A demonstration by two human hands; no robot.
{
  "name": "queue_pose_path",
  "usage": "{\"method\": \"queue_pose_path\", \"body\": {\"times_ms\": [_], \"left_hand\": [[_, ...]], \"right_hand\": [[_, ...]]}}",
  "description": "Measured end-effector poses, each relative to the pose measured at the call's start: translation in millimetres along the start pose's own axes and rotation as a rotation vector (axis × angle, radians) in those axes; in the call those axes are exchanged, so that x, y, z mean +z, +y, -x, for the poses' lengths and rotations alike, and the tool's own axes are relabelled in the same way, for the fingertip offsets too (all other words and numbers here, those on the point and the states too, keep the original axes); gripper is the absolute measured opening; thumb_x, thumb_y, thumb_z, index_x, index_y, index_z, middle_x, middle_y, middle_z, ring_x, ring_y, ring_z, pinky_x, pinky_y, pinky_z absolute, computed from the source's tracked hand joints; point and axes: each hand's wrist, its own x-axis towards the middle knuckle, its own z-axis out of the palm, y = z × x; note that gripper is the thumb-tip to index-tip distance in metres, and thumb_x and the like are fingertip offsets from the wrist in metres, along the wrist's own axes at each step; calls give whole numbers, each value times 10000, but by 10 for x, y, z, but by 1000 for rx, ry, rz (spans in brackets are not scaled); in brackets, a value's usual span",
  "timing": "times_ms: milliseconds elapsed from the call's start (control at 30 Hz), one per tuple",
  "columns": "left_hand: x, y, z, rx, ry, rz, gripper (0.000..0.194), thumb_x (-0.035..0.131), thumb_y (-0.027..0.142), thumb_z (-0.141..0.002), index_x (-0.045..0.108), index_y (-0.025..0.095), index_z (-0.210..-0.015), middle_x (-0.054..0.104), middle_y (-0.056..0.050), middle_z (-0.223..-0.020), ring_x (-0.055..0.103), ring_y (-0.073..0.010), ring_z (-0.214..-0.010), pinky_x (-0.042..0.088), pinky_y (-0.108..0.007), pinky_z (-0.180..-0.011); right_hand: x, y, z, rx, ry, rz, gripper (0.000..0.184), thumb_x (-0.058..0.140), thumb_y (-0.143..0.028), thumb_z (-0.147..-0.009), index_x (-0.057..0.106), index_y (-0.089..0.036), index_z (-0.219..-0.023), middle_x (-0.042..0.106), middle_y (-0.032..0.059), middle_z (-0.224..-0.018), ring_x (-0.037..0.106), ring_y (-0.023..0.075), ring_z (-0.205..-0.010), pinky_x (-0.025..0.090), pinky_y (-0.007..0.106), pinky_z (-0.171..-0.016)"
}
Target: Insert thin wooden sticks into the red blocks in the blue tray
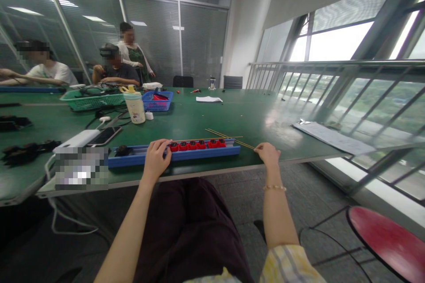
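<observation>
My left hand curls over the front rim of a long blue plastic tray, which lies along the near edge of the green table. A row of small red parts sits in the tray, to the right of my left hand. My right hand rests at the table's near edge, right of the tray. Its fingertips meet the ends of several thin wooden sticks, which lie across the tray's far end. I cannot tell whether those fingers hold the sticks.
On the table stand a green basket of cables, a blue basket, a white bottle, a phone and papers. A seated person and a standing person are at the far side. A metal railing runs along the right.
</observation>
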Motion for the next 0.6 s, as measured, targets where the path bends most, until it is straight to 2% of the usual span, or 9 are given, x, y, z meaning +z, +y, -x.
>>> {"method": "queue_pose_path", "body": {"times_ms": [167,367,600], "left_hand": [[1,-2,1,-7,-7,9,332,465,252,-927,641,200,-1203,648,-88,-1148,548,-245,-1083,458,-411,-1005],[2,7,-7,-20,-12,4,341,461,264,-919,645,217,-1202,644,-88,-1149,549,-255,-1078,459,-424,-1001],[-18,42,-19,-46,-29,18,347,461,266,-908,642,229,-1201,639,-87,-1151,547,-262,-1087,460,-437,-999]], "right_hand": [[-26,24,6,80,3,-16,101,658,-289,-834,743,-234,-844,720,73,-970,640,265,-1006,370,464,-936],[25,23,11,22,39,-47,116,639,-287,-832,735,-226,-854,699,101,-998,630,272,-1006,402,456,-910],[92,6,-1,99,124,-82,165,704,-364,-787,714,-199,-789,683,126,-916,621,292,-921,382,538,-917]]}}
